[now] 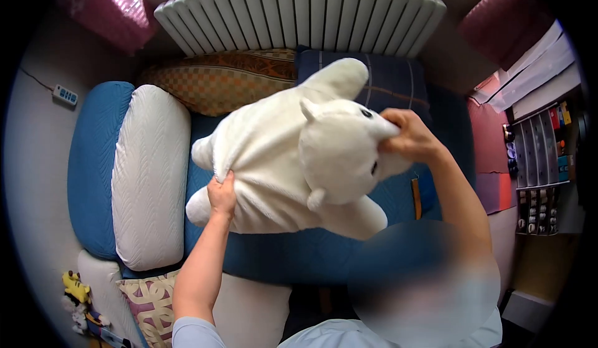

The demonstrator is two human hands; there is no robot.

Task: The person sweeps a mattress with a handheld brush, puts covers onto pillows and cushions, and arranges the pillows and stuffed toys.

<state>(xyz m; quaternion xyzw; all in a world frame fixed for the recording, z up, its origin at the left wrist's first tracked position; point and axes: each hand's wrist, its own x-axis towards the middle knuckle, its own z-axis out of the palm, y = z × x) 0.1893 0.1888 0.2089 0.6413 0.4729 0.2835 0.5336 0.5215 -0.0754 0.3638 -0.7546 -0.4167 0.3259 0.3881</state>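
A large white plush bear [268, 142] is stretched between my hands above a blue couch seat [261, 257]. Its head [339, 152], with small ears and dark eyes, points to the right. My left hand [222, 195] is closed on a bunched fold of the plush fabric near its rear end, where creases run toward my fingers. My right hand [408, 137] grips the bear at its snout, thumb and fingers wrapped around it. The legs stick out on both sides. The bear covers much of the seat beneath it.
A white radiator [299, 14] runs along the far wall, behind a patterned brown cushion [218, 80] and a dark plaid cushion [398, 77]. At left stand a white bolster [152, 176] and a blue one [96, 167]. A rack [539, 155] is at right; a patterned pillow [149, 301] lies lower left.
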